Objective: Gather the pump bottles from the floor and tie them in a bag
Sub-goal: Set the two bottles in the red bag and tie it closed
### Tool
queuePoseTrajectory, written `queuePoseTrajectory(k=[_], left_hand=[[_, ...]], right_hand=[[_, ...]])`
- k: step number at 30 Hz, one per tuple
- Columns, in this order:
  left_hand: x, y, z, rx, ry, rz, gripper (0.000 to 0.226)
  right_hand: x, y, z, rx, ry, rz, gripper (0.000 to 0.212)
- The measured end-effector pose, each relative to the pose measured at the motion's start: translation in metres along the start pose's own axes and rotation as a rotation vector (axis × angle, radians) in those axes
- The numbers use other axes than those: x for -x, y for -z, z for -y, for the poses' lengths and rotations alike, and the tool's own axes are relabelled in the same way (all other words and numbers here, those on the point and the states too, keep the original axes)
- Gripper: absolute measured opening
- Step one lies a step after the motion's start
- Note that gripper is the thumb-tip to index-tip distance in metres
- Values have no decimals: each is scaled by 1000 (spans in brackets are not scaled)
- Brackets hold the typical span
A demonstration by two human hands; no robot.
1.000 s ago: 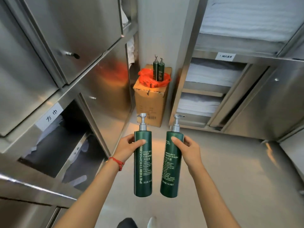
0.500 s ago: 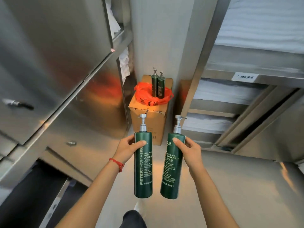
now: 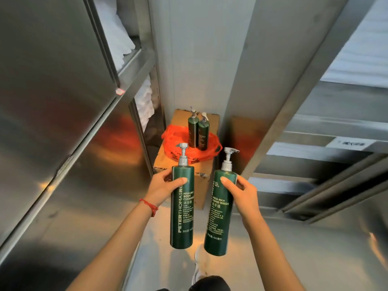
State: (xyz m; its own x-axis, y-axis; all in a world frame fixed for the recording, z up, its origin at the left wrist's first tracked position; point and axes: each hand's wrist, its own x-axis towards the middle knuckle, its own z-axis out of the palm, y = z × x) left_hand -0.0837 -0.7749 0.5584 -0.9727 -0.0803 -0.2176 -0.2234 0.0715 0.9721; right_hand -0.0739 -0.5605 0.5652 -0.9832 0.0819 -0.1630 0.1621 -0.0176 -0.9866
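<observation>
My left hand (image 3: 165, 184) grips a tall dark green pump bottle (image 3: 182, 215) labelled body cleanser, held upright in the air. My right hand (image 3: 241, 193) grips a second green pump bottle (image 3: 218, 219) labelled hand wash, tilted slightly right. Ahead, two more green pump bottles (image 3: 197, 133) stand side by side on an orange plastic bag (image 3: 180, 152), which is spread over the top of a cardboard box (image 3: 163, 164) on the floor.
Stainless steel cabinets (image 3: 52, 101) line the left, with white folded linen (image 3: 144, 101) on open shelves. Metal shelving (image 3: 315, 143) with white linen runs along the right. A grey pillar (image 3: 199, 59) rises behind the box. My shoe (image 3: 199, 261) shows on the grey floor.
The box with the bag and two bottles has grown larger and nearer in view as I walked forward. Both hands still hold their bottles the same way.
</observation>
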Motion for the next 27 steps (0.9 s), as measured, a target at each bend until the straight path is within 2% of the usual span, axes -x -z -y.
queuePoseTrajectory(k=[9,15,21,27], left_hand=[[-120,-7,-18,11,-15,-87,28],[-187,-1,-23,26,-34,-98,39],[-258,17,-19,-8,-21,-47,54],[-315,30,-9,-84,-76,-34,56]], right_hand=[[-137,-13,11,16,-17,-8,15],[-195,-35,13,54,49,-61,31],[-241,-62,5,103,56,-204,47],[-277,-90,-15,125,29,-308,54]])
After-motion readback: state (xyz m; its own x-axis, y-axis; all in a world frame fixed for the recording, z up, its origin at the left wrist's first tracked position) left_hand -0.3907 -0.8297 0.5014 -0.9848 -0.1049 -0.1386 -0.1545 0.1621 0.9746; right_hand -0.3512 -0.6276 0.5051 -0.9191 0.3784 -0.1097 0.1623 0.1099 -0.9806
